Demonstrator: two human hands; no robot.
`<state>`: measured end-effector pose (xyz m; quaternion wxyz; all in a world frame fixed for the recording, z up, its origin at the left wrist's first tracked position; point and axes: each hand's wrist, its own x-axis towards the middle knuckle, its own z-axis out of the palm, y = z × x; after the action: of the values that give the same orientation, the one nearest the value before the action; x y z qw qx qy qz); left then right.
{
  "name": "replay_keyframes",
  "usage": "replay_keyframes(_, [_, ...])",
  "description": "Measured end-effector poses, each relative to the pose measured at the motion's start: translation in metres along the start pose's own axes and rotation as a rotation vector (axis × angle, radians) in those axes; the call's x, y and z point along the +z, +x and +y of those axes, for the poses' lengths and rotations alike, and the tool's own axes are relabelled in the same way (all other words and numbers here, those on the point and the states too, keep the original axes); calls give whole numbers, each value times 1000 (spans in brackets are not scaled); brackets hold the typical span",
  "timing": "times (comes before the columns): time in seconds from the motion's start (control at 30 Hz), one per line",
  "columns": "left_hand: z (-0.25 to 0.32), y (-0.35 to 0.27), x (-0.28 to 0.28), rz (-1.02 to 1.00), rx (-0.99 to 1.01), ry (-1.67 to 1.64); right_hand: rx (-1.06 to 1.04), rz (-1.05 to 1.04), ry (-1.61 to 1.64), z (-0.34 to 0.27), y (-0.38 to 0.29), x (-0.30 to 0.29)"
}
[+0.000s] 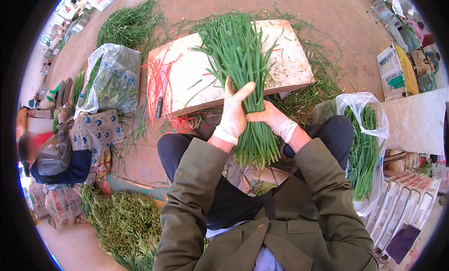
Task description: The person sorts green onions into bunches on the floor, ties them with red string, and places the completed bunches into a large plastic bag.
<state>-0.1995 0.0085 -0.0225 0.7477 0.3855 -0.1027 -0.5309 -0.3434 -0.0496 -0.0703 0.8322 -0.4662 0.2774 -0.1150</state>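
Note:
Both of my hands, in whitish gloves, grip a thick bundle of green garlic chives [245, 64] between my knees. My left hand [231, 113] wraps it from the left side, thumb across the stalks. Slightly lower, my right hand [272, 117] clasps it from the right. The leafy ends spread over a white low board [291, 60], while the pale cut ends hang below my hands toward my lap. Red plastic strings [161, 78] lie over the board's left end. Beside them is a black-handled knife [159, 107], its blade mostly hidden under the strings.
A clear plastic bag of chives [364, 148] stands by my right knee. Left of the board sits another filled bag [115, 78], with a loose chive heap [129, 23] behind. A person [59, 162] sits at far left. Stacked bundles [126, 222] lie lower left, crates [403, 207] lower right.

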Motion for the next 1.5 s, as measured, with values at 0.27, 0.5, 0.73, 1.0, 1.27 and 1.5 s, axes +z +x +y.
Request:
replay_keyframes(0.27, [15, 21, 19, -198, -21, 369, -23, 4, 403, 12, 2, -22])
replay_keyframes(0.5, [30, 40, 6, -163, 264, 724, -112, -47, 542, -15, 0, -39])
replay_keyframes(0.73, [15, 35, -8, -117, -147, 637, -297, 132, 430, -39, 4, -58])
replay_keyframes(1.0, [-5, 36, -14, -388, -391, 438, -229, 49, 427, -52, 3, -57])
replay_keyframes(1.27, [-1, 40, -13, -474, -387, 277, 131, -163, 352, -28, 0, -29])
replay_keyframes(1.5, [-5, 31, -3, -359, -348, 5, 31, -137, 190, -37, -4, -22])
